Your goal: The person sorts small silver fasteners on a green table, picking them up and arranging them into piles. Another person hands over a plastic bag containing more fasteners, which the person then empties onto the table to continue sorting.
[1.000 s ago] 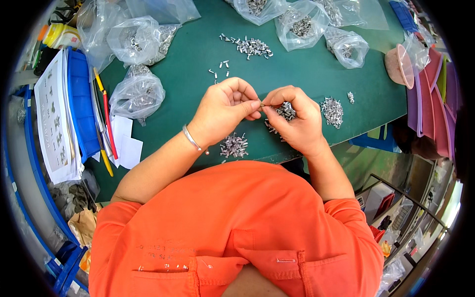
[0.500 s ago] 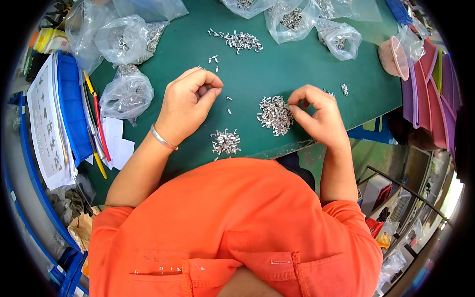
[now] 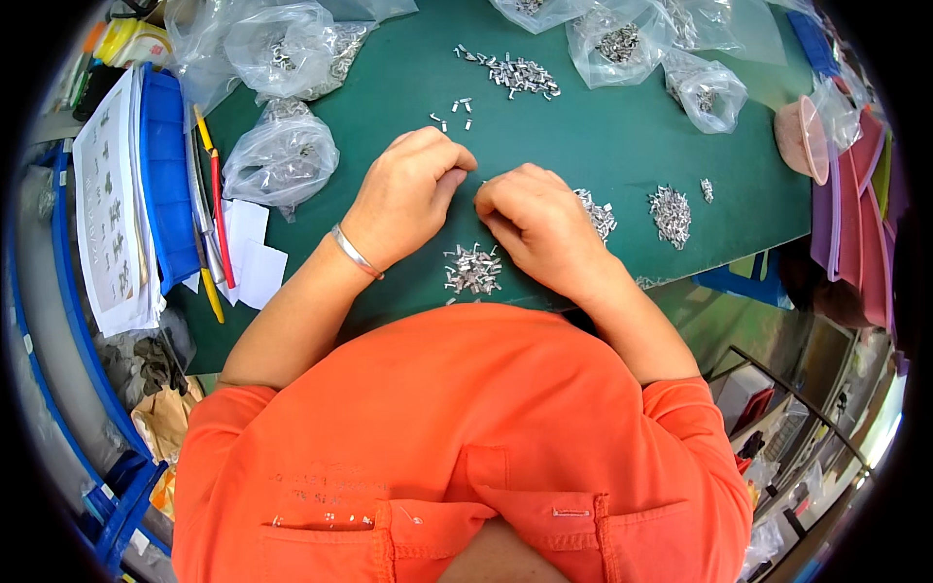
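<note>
Right hand [image 3: 536,222] swings from metal-part pile [image 3: 600,216] toward left hand [image 3: 403,192], work apparently shifting between them; both hands curl fingers inward (whether pinching parts, cannot tell). Pile sits beside right hand, partly hidden.

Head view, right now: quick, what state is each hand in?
Left hand: fingers curled in; whether it holds anything cannot be told.
Right hand: fingers curled, tips mostly hidden; whether closed on anything cannot be told.
</note>
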The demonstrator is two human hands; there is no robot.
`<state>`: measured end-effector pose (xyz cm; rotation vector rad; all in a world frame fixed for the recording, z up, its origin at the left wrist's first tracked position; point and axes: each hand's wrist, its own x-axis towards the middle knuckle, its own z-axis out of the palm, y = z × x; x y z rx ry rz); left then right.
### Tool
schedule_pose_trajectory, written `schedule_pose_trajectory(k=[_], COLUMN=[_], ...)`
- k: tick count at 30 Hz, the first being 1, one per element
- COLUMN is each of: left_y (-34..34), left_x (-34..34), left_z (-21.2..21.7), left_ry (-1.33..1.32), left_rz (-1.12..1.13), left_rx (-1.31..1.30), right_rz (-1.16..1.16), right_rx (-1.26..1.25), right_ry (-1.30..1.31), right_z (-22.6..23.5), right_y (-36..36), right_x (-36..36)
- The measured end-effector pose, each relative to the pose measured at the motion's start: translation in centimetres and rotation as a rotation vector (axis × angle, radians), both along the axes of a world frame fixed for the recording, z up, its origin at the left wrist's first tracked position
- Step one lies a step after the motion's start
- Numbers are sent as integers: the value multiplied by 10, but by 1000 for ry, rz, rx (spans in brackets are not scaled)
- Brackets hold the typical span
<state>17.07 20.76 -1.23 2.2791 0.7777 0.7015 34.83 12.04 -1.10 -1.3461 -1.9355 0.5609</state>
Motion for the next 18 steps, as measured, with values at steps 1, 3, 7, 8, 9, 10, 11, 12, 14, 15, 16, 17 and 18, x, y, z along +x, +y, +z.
schedule_pose_trajectory(k=[1, 3, 7, 8, 9, 10, 11, 12, 14, 15, 16, 17, 18], left_y=[0, 2, 4, 3, 3, 2, 1, -2, -5, -5, -6, -6, -6], left_x=[-1, -5, -7, -5, -2, 1, 4, 7, 10, 11, 11, 12, 13], left_z=[1, 0, -2, -2, -2, -2, -2, -2, -4, -5, -6, -6, -7], left_ry=[0, 0, -7, -12, -13, -13, -15, 7, 84, 124, 116, 108, 100], left_rz=[9, 30, 37, 33, 6, -22, -50, -57, -65, -70, -59, -52, -44], left_rx=[-9, -21, -35, -38, -3, 31, 67, 88, 133, 155, 167, 179, 192], right_rz=[3, 20, -66, -91, -117, -134, -158, -167, -159, -128, -95, -66, -83], right_rx=[-8, -21, -62, -74, -87, -94, -97, -144, -234, -237, -241, -244, -228], right_ry=[-5, -17, 55, 67, 78, 102, 110, 83, 5, -21, -47, -73, -78], right_z=[-2, -5, 6, 11, 14, 17, 23, 30, 43, 43, 42, 40, 36], right_y=[-1, -1, -5, -6, -8, -9, -11, -12, -17, -19, -20, -21, -21], right_x=[-1, 1, 18, 24, 29, 34, 39, 44, 57, 63, 68, 71, 71])
